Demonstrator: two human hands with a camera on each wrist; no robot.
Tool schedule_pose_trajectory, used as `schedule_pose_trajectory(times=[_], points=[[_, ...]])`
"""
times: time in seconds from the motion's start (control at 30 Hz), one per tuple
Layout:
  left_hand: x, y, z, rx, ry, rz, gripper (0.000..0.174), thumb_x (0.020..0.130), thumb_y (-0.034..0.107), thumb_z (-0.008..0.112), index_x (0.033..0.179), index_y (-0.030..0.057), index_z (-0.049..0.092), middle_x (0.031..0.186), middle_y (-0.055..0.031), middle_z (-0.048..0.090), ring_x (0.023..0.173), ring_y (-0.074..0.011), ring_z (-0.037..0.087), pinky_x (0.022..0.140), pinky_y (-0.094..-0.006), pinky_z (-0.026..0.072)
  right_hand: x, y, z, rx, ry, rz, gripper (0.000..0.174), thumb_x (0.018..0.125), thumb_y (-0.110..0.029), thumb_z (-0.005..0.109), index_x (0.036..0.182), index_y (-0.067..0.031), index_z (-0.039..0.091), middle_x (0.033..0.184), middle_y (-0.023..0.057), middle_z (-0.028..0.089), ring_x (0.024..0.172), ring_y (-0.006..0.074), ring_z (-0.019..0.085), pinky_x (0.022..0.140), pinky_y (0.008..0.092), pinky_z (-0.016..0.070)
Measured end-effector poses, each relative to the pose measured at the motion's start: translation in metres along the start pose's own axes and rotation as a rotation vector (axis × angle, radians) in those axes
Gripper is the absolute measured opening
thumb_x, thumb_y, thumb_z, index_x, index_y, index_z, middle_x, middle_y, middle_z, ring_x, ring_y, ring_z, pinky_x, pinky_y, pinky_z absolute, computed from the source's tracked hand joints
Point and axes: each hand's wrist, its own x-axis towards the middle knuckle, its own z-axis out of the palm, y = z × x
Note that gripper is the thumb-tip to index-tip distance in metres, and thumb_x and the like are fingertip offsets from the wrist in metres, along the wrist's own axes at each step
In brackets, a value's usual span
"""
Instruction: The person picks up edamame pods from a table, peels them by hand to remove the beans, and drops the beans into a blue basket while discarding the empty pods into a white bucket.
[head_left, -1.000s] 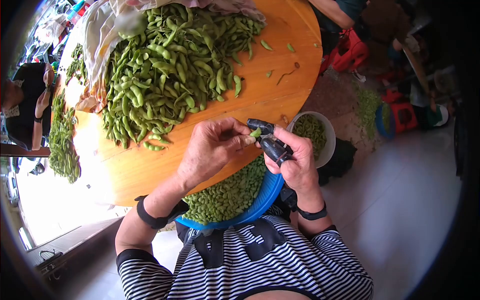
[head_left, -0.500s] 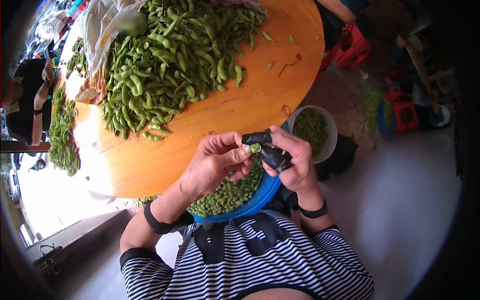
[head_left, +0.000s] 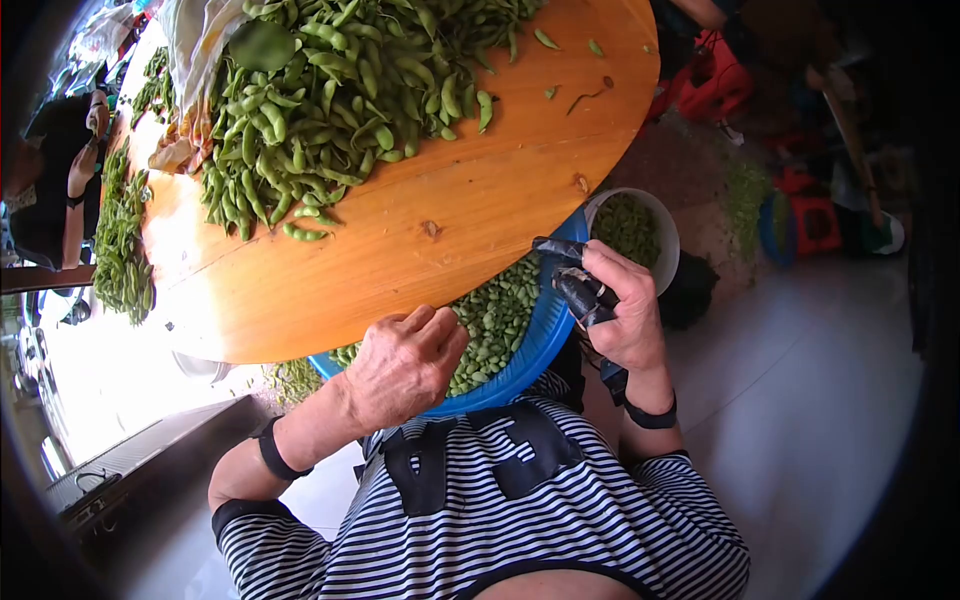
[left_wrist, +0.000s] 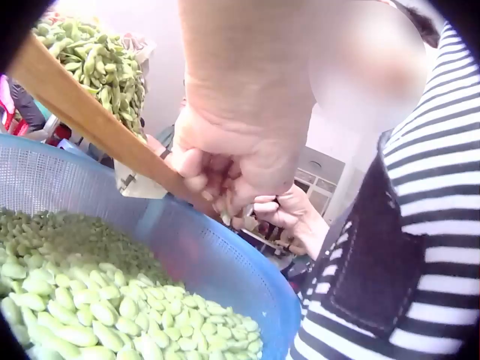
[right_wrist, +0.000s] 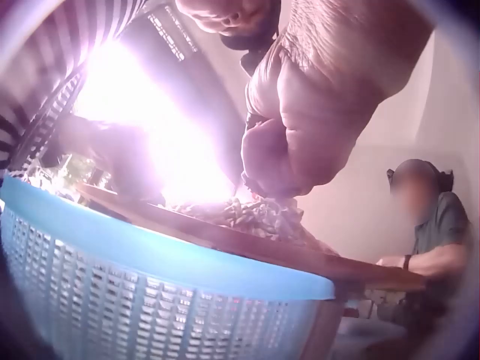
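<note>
My left hand (head_left: pixel 405 365) is held over the near side of a blue basket (head_left: pixel 545 335), its fingers curled and its back facing up. In the left wrist view a small pale green bean (left_wrist: pixel 226 216) shows at the fingertips. Shelled beans (left_wrist: pixel 112 307) fill the basket. My right hand (head_left: pixel 625 310) is above the basket's right edge. Black tape covers its thumb (head_left: pixel 580 295) and forefinger (head_left: pixel 560 246), which stand apart with no pod between them. The right wrist view shows mostly this hand's palm side.
A big heap of green soybean pods (head_left: pixel 330 110) lies on the round wooden table (head_left: pixel 390 265). A white bucket (head_left: pixel 668 240) with green pods inside stands right of the basket. Another person (right_wrist: pixel 431 232) sits across the table. Red stools (head_left: pixel 715 80) stand at the back right.
Both hands held a pod together; now they are apart. The left hand has moved down and left over the basket, the right hand a little to the right, and the pod is out of sight.
</note>
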Motion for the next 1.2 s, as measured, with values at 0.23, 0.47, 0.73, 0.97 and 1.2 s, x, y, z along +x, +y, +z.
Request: schedule_pose_trajectory(times=[0.23,0.47,0.73,0.97,1.2], points=[[0.023,0.001,-0.011,-0.597,0.112,-0.321,0.011,0.078,-0.002,0.061,0.089,-0.0004,0.06,0.074,-0.0098,0.056,0.063,-0.0212,0.058,0.054,-0.0301,0.0457,-0.003,-0.007,0.023,0.066,-0.068,-0.02,0.036,0.08,-0.003,0.06,0.115,0.0012,0.062,0.082,0.0076,0.051,0.069,0.0194,0.053,0.063,0.0285,0.0445],[0.092,-0.021,-0.02,-0.402,0.267,-0.235,0.019,0.083,-0.001,0.06,0.102,-0.0008,0.063,0.085,-0.0138,0.06,0.07,-0.0297,0.063,0.061,-0.0367,0.0507,0.011,-0.004,-0.006,0.268,0.36,0.271,0.009,0.076,0.001,0.06,0.084,-0.0003,0.057,0.077,-0.0001,0.052,0.068,0.0123,0.052,0.062,0.0258,0.0435],[0.154,-0.097,-0.007,0.23,0.277,-0.38,0.017,0.087,0.021,0.061,0.087,0.0047,0.066,0.084,-0.012,0.057,0.075,-0.0318,0.062,0.064,-0.0434,0.0506,-0.016,0.072,-0.073,-0.515,0.603,0.411,0.046,0.073,0.006,0.053,0.117,0.0035,0.06,0.097,0.0224,0.065,0.089,0.038,0.064,0.082,0.0356,0.0495],[0.15,-0.083,-0.006,0.074,0.323,-0.253,0.007,0.083,0.011,0.066,0.085,0.0048,0.066,0.084,-0.0089,0.06,0.071,-0.0267,0.063,0.065,-0.038,0.0525,0.006,0.055,-0.035,-0.052,0.508,0.267,0.039,0.07,0.009,0.047,0.106,0.006,0.061,0.083,0.0059,0.061,0.077,0.0125,0.058,0.072,0.0249,0.0475],[0.1,-0.041,-0.018,-0.739,0.171,-0.442,0.008,0.083,0.001,0.069,0.089,-0.0003,0.066,0.075,0.0009,0.065,0.064,-0.0034,0.055,0.056,-0.023,0.0457,0.035,-0.011,0.005,0.449,0.05,0.239,0.018,0.079,0.006,0.047,0.092,0.0035,0.059,0.074,0.0007,0.053,0.06,0.0051,0.053,0.052,0.0211,0.0422]])
